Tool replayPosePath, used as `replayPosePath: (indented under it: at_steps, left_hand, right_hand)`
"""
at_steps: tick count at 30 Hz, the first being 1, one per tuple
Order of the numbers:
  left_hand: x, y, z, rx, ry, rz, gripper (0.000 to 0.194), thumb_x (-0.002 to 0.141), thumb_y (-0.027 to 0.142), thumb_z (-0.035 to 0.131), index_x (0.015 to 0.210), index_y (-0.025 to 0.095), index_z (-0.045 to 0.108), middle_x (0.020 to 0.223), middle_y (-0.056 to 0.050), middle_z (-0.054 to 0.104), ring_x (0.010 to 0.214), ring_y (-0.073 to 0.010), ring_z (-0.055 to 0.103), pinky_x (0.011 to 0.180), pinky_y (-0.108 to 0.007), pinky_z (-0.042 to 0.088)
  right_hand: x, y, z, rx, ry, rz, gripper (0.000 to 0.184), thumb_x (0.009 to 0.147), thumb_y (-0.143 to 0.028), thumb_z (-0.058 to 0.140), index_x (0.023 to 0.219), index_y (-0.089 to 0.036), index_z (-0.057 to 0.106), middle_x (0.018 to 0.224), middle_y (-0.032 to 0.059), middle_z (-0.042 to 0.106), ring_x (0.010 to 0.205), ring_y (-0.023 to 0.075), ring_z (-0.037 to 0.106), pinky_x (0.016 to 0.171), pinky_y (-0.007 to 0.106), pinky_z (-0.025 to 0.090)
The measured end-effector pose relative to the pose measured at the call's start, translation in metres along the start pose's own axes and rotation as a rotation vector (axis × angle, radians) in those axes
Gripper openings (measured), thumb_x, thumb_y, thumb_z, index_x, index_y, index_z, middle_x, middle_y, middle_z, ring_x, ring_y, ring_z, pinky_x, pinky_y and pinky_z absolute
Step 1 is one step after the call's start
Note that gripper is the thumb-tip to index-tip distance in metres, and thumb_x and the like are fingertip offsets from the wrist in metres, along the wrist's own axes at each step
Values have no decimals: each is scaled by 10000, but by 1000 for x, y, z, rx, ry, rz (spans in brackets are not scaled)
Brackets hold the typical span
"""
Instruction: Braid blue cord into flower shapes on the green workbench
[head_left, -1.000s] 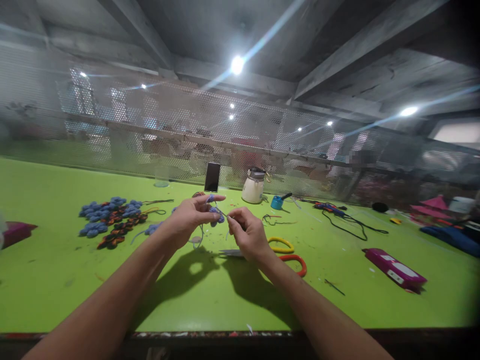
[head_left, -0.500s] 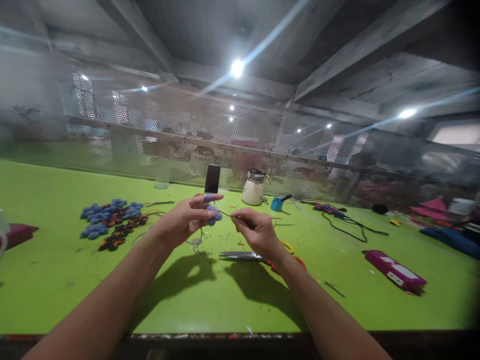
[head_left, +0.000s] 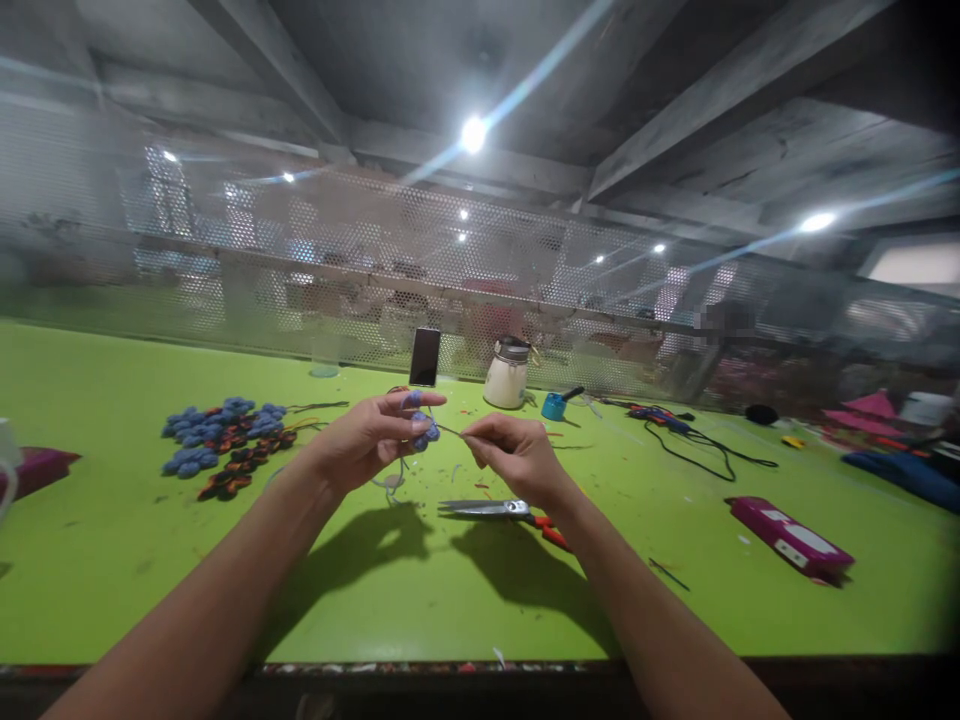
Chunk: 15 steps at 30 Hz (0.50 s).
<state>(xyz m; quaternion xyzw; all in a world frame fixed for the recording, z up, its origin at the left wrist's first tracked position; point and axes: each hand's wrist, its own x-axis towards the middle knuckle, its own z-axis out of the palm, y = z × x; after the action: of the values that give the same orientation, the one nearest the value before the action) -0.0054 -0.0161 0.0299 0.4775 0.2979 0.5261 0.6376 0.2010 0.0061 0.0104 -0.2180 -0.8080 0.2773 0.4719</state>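
Between thumb and fingers, my left hand pinches a small blue crochet piece, with blue yarn looped round its raised index finger. A strand of the same yarn hangs below onto the table. My right hand is closed on a thin crochet hook, whose tip meets the blue piece. Large scissors with red handles lie under my right wrist, which covers part of them. To the left sit several blue crochet flowers and a strip of dark orange-and-black ones.
A phone stands upright at the back beside a white jar and a small blue pot. A glue gun with its cord lies back right. A magenta box is at right. Perforated mesh borders the green table.
The blue piece and my left hand stay nearly in place. My right hand has turned slightly, and the hook's angle at the piece has shifted a little.
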Motion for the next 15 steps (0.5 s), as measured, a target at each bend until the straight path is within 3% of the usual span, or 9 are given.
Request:
replayPosePath:
  at_steps: [6,12,15]
  left_hand:
    - [1,-2,0,44,25,2,300,613,20,690,889,137,697,708,-17,629,684,-97,579,658,-219,430]
    - [5,-5,2,17,56,30,138,574,14,688,664,112,653,656,-1,592,613,-82,549,640,-227,426]
    - [4,-7,5,41,69,62,157,566,27,703,679,108,632,655,1,581,619,-90,550,644,-237,418]
  right_hand:
    - [1,0,7,199,18,192,173,752,-302,637,783,-132,630,506,-30,522,384,48,362,353,183,263]
    - [1,4,14,335,62,267,211,745,-339,643,785,-135,605,490,-37,531,338,33,315,319,177,213]
    - [1,6,15,338,70,273,209,747,-334,638,792,-134,597,487,-40,533,332,35,328,317,174,220]
